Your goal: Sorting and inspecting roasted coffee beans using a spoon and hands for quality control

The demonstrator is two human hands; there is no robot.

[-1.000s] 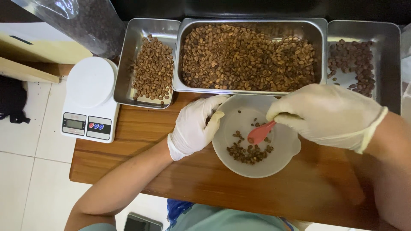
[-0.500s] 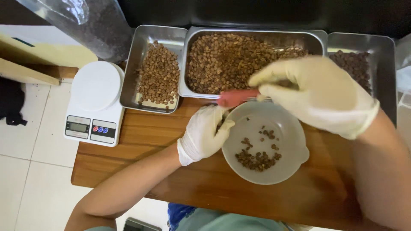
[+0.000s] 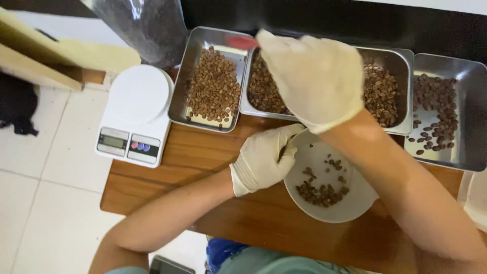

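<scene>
The bowl [image 3: 355, 203], white and round, is sitting on the wooden counter [image 3: 167, 172] near its front edge, holding a small heap of brown beans [image 3: 322, 192] toward its lower left and a few strays higher up. The gloved left hand [image 3: 264, 157] is gripping the bowl's left rim, fingers curled shut over the edge. The gloved right hand [image 3: 314, 76] is hanging above the middle tray [image 3: 403, 91], closed around a red tool [image 3: 242, 41] whose tip is poking out to the left over the divide between two trays; what kind of tool it is cannot be told. Three steel trays are lying side by side along the back of the counter: the left tray [image 3: 185, 76] is carrying a tan pile running down its middle with bare metal at the sides, the middle tray is nearly full of mixed brown beans, and the right tray [image 3: 472, 116] is holding darker beans scattered thinly, mostly on its left half. A white kitchen scale [image 3: 137, 114] with a round platform, a small display and coloured buttons is standing just left of the trays, at the counter's left end. Behind it, a clear bag [image 3: 147, 25] of dark contents is standing upright.
</scene>
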